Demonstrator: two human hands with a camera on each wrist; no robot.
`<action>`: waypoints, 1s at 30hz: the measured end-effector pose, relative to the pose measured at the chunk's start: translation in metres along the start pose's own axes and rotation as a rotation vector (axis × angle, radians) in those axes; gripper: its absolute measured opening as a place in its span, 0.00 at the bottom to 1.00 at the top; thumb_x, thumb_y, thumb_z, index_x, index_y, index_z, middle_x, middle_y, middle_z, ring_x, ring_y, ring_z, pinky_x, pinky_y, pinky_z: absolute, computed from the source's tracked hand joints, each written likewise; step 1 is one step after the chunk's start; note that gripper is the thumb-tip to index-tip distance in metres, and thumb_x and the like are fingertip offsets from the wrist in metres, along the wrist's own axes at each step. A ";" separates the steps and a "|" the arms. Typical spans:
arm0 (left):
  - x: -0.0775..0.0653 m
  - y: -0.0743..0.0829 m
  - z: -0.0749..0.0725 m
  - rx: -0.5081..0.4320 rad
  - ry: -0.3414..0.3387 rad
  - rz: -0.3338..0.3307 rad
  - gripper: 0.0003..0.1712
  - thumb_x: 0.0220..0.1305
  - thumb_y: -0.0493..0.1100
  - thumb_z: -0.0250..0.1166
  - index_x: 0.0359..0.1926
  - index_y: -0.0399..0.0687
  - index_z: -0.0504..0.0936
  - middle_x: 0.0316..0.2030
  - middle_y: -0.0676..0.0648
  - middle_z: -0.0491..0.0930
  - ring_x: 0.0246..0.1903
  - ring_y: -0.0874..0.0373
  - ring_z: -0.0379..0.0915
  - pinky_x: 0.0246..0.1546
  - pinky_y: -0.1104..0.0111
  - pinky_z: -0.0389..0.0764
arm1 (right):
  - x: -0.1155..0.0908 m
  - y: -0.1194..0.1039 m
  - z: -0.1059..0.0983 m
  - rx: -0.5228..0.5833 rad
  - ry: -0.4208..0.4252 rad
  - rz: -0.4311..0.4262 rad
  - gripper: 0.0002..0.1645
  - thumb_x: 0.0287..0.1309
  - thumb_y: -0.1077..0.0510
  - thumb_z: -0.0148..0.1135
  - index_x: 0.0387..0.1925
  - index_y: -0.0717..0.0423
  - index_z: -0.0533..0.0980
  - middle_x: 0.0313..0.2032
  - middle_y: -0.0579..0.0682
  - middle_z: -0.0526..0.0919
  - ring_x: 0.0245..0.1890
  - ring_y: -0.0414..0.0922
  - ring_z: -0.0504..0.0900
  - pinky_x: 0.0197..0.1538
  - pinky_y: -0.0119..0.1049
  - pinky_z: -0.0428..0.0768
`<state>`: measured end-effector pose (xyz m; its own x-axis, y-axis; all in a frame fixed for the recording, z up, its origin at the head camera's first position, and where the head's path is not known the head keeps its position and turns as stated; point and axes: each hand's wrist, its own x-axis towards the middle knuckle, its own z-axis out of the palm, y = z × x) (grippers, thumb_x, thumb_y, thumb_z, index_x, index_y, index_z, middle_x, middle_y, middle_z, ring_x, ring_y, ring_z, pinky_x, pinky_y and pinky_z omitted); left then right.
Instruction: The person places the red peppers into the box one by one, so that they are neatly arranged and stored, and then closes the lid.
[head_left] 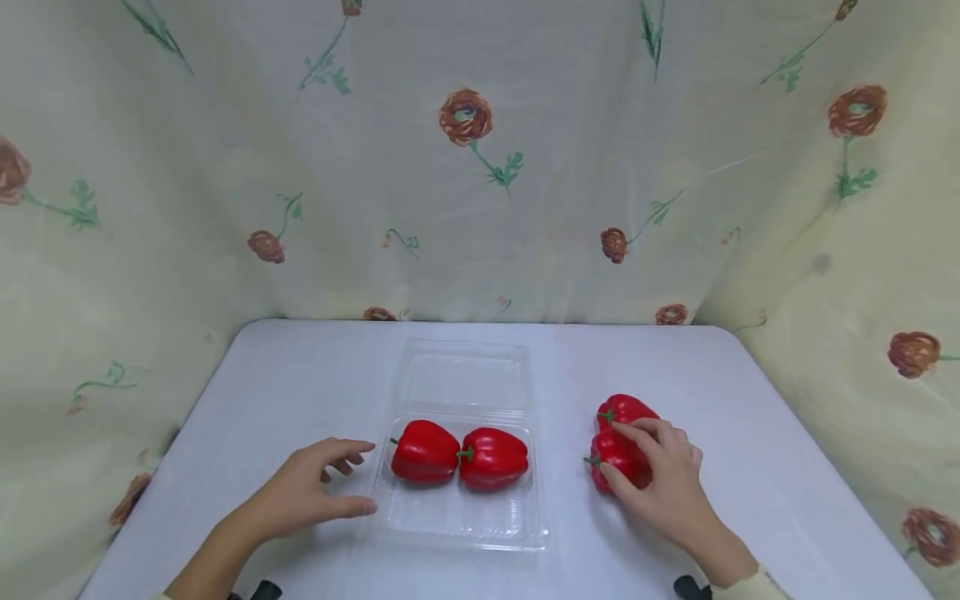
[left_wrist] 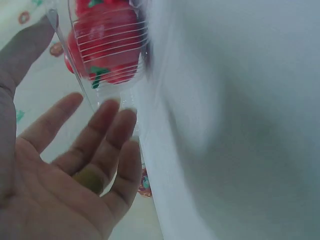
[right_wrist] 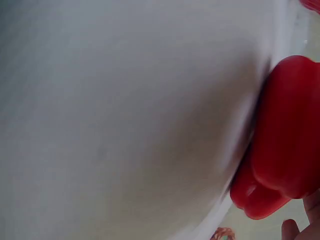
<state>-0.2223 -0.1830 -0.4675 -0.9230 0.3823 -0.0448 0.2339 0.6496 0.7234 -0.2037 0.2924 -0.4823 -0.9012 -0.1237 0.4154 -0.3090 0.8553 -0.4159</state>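
Observation:
My left hand (head_left: 311,487) is held beside the left wall of a clear plastic clamshell box (head_left: 465,521), thumb and fingers spread apart with nothing between them. In the left wrist view its thumb tip overlaps the box edge. Two red bell peppers with green stems, a left one (head_left: 424,452) and a right one (head_left: 495,459), lie side by side in the box. On the right, my right hand (head_left: 667,479) grips a red bell pepper (head_left: 611,454) between thumb and fingers, its stem pointing left. Right behind that one lies another red bell pepper (head_left: 626,408), partly covered by the fingers.
The box's clear lid (head_left: 465,375) is folded back flat behind it on the white table (head_left: 322,367). A flower-patterned curtain (head_left: 555,208) hangs behind the table and along both sides.

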 end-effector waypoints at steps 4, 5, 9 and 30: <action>-0.006 -0.003 -0.001 -0.031 -0.030 0.011 0.40 0.48 0.59 0.78 0.62 0.55 0.77 0.43 0.54 0.81 0.45 0.55 0.76 0.47 0.58 0.79 | -0.002 0.012 0.007 -0.011 -0.046 0.019 0.45 0.40 0.50 0.81 0.62 0.49 0.73 0.57 0.54 0.69 0.58 0.55 0.64 0.48 0.55 0.61; -0.007 -0.003 -0.001 -0.034 -0.042 0.016 0.39 0.49 0.59 0.78 0.62 0.56 0.78 0.42 0.55 0.81 0.44 0.56 0.76 0.46 0.59 0.79 | -0.002 0.012 0.008 -0.014 -0.058 0.018 0.46 0.39 0.49 0.81 0.63 0.48 0.73 0.57 0.54 0.69 0.58 0.55 0.64 0.48 0.55 0.61; -0.008 -0.005 -0.003 -0.056 -0.092 0.041 0.35 0.52 0.57 0.76 0.61 0.56 0.79 0.39 0.57 0.82 0.42 0.56 0.77 0.45 0.62 0.79 | -0.001 0.012 0.007 -0.036 -0.108 -0.004 0.49 0.38 0.47 0.82 0.65 0.48 0.72 0.57 0.54 0.68 0.58 0.56 0.63 0.50 0.57 0.66; -0.004 -0.010 0.003 -0.144 -0.128 0.074 0.35 0.52 0.54 0.77 0.61 0.53 0.79 0.37 0.58 0.86 0.41 0.58 0.78 0.47 0.59 0.79 | 0.010 -0.014 -0.006 0.037 -0.147 -0.005 0.54 0.30 0.45 0.86 0.63 0.47 0.72 0.57 0.50 0.73 0.58 0.52 0.68 0.47 0.62 0.76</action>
<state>-0.2199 -0.1890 -0.4763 -0.8562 0.5121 -0.0682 0.2452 0.5190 0.8189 -0.2071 0.2821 -0.4675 -0.9336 -0.2023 0.2956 -0.3219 0.8360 -0.4445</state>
